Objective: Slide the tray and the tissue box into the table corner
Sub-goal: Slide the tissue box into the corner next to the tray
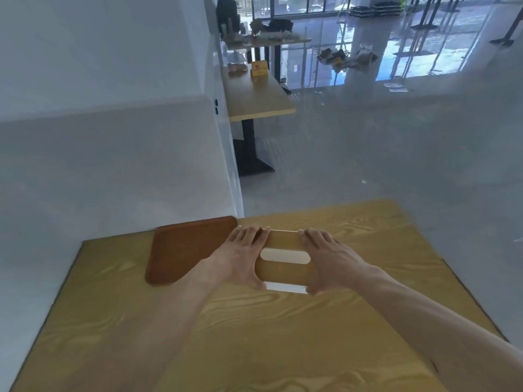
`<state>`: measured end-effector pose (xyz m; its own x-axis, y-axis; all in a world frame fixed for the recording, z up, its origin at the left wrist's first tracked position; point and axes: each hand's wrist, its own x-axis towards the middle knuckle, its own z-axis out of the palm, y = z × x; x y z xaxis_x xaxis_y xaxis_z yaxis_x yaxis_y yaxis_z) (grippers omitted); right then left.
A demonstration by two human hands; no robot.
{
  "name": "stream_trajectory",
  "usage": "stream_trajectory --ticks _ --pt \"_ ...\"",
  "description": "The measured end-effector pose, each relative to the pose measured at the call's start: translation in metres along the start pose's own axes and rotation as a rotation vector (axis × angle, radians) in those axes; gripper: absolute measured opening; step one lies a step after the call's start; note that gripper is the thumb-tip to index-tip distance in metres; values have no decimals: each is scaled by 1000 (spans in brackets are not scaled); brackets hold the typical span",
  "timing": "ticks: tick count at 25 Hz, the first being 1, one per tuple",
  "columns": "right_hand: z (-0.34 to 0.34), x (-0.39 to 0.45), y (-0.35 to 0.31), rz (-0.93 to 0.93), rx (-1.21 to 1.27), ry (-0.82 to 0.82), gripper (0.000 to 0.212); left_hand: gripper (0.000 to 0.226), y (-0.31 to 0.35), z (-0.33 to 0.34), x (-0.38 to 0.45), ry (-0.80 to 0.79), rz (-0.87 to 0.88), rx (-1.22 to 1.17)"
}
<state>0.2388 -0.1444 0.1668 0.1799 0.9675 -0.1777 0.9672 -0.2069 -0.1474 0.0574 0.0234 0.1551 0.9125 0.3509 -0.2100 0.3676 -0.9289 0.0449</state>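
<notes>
A brown tray (184,248) lies flat on the wooden table (254,335), its far edge against the white wall near the table's far left corner. Just to its right sits a tan tissue box (283,271) with a white slot on top and a white lower edge. My left hand (243,258) clasps the box's left end, fingers over the far edge and thumb at the near side. My right hand (328,258) clasps the right end the same way. The left hand overlaps the tray's right edge.
A white wall (113,165) runs along the table's left and far-left side. The table's far edge (325,212) drops to a grey floor. Another wooden table (254,94) with a yellow box stands further back along the wall.
</notes>
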Motion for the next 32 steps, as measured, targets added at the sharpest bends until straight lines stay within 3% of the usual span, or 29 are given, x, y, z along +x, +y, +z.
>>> stream_trajectory --ticks 15,25,32 --pt "30 61 -200 -411 -42 -20 134 129 -96 43 -221 21 -431 -73" --pt "65 82 -360 -474 -78 -67 130 128 -193 88 -352 -18 -477 -102" --pt "74 97 -404 -411 -62 -78 127 130 -237 102 -368 -8 -427 -105"
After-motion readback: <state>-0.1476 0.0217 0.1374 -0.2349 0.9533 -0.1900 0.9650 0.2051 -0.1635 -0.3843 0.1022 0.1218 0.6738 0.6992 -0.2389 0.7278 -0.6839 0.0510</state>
